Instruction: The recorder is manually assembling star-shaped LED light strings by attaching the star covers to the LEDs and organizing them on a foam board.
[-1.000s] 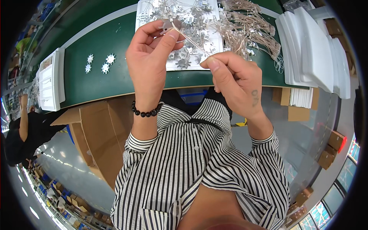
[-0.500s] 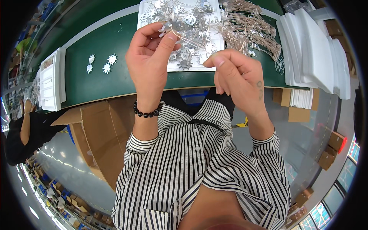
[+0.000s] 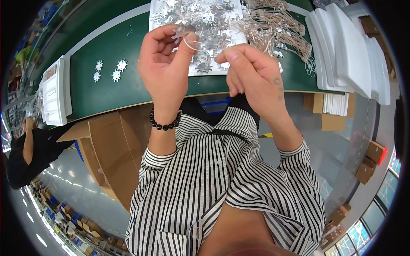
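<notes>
My left hand (image 3: 164,64) is raised over the front of a white foam tray (image 3: 213,71), its thumb and fingers closed on a grey star-shaped metal piece (image 3: 184,31). A thin pale wire (image 3: 191,48) bends out of that piece toward my right hand (image 3: 252,74). Thumb and forefinger of the right hand are pinched together, seemingly on the wire's far part; the exact grip is hidden. Heaped in the tray behind both hands lie many similar metal pieces (image 3: 204,67) with wires and small white tags.
Bundles of wired parts (image 3: 277,21) lie right of the tray, beside stacked white foam sheets (image 3: 341,55). Several loose star pieces (image 3: 116,75) and a white foam box (image 3: 57,91) are at the left. Below the green table (image 3: 106,96) stands a cardboard box (image 3: 115,149). Another person (image 3: 30,149) is far left.
My right hand has moved left and slightly up, closer to the left hand. The wire between them now bows more. The left hand keeps its hold on the metal piece.
</notes>
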A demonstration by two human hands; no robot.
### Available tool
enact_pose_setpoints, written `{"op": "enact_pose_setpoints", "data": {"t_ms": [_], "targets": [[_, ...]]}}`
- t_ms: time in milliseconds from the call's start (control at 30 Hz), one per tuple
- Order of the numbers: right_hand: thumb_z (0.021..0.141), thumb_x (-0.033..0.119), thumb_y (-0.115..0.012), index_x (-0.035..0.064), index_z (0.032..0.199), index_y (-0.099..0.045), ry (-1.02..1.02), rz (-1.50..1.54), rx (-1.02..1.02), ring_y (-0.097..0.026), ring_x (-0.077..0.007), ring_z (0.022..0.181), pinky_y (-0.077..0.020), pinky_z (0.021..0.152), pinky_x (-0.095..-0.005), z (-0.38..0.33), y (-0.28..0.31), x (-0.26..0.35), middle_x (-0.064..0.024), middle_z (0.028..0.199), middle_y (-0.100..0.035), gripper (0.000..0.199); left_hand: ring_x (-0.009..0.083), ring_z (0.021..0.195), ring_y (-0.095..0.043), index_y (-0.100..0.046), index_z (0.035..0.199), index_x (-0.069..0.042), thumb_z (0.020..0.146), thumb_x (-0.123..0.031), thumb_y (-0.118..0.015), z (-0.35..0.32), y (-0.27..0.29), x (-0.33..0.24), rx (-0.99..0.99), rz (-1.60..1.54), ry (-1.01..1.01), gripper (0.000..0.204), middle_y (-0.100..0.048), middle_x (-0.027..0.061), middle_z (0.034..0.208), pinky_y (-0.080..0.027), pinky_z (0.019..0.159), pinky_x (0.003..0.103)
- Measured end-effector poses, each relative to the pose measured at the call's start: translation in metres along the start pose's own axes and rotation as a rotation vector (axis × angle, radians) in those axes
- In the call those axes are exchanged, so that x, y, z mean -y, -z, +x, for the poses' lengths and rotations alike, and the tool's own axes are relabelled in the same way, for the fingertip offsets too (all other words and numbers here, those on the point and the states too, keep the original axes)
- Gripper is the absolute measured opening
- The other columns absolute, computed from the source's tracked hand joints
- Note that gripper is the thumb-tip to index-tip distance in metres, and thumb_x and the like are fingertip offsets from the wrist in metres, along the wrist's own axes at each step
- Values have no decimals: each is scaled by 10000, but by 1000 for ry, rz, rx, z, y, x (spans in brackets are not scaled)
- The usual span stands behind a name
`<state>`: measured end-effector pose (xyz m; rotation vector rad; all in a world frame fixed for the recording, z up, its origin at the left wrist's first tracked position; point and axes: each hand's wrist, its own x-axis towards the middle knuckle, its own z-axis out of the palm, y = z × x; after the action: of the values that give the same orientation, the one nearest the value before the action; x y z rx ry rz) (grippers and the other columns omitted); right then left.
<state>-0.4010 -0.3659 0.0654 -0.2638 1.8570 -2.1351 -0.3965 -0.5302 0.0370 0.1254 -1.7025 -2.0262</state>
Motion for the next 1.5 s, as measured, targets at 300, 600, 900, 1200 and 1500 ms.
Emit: {"op": "enact_pose_setpoints", "data": {"t_ms": [300,600,900,1200,1500], "targets": [[1064,185,-492,-4,984,-667,-49,-14,-67,-427,-84,456,-371,489,-206,0,-2,-4,20,506,-422,270,147,840,-653,-589,1134,20,871,32,-738,-2,2,1,-50,61,-15,302,-670,114,993,-590,746,252],[1064,175,-492,3,1012,-660,-101,107,-2,-431,-81,477,-379,498,-209,0,-7,-12,21,527,-429,246,151,843,-660,-595,1148,21,876,34,-727,-9,4,11,-27,238,-138,302,-670,120,995,-582,716,239],[1062,162,-495,2,1039,-660,51,-51,59,-527,-109,599,-458,579,-220,7,-5,-15,-16,655,-537,231,147,857,-664,-607,1155,25,884,49,-693,-20,10,4,173,54,89,286,-673,116,1010,-576,718,230],[1023,83,-565,-10,1206,-560,11,128,80,-600,-150,686,-510,653,-233,-2,-4,-29,-80,809,-662,205,143,861,-648,-603,1167,31,882,70,-677,-24,14,6,185,119,29,297,-670,118,1019,-579,710,230],[995,66,-599,5,1229,-532,29,84,119,-590,-124,655,-501,607,-228,-7,-5,-39,-91,815,-678,251,140,834,-647,-618,1182,29,871,69,-702,-39,21,8,191,-81,166,324,-679,116,1040,-572,734,239]]}}
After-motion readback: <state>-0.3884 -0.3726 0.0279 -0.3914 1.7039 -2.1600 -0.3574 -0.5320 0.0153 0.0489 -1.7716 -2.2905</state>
